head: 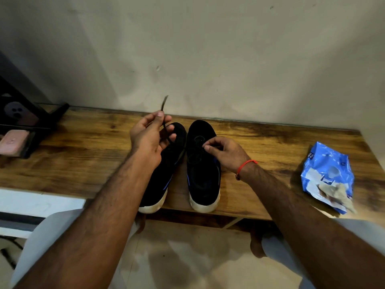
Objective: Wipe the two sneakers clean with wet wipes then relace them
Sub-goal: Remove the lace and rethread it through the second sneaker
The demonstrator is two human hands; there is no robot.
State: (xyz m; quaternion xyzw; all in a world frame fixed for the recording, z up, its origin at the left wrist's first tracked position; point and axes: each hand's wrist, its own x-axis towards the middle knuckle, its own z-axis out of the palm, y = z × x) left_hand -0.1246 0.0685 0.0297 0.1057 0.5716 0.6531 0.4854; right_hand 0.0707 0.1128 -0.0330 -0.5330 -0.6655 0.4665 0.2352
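Sneakers sit side by side on the wooden table (pixel 270 142), toes toward the wall, heels at the near edge: the left sneaker (pixel 164 170) partly under my left forearm, the right sneaker (pixel 203 163) just beside it. I judge the wiping is behind me and I am on the lacing of the right one. My left hand (pixel 149 138) pinches the black lace (pixel 164 113) between thumb and fingers and lifts its free end up over the toe of the left sneaker; my right hand (pixel 226 152) has its fingers curled at the eyelet area of the right sneaker, pinching what looks like the other part of the lace, though black on black makes that hard to confirm.

To do this well I want to keep the lace taut and untwisted, feed the tip squarely through the next eyelet, and steady the upper with the right hand so the shoe does not slide. Even lengths on both sides matter before I cross over.

Off to the right, well apart, lies the blue wet wipes pack (pixel 328 176) with a used wipe (pixel 335 192) on it. At far left stand a dark rack (pixel 35 119) and a pink case (pixel 13 141). Nothing blocks my hands; only the left sneaker sits close enough to catch the lace
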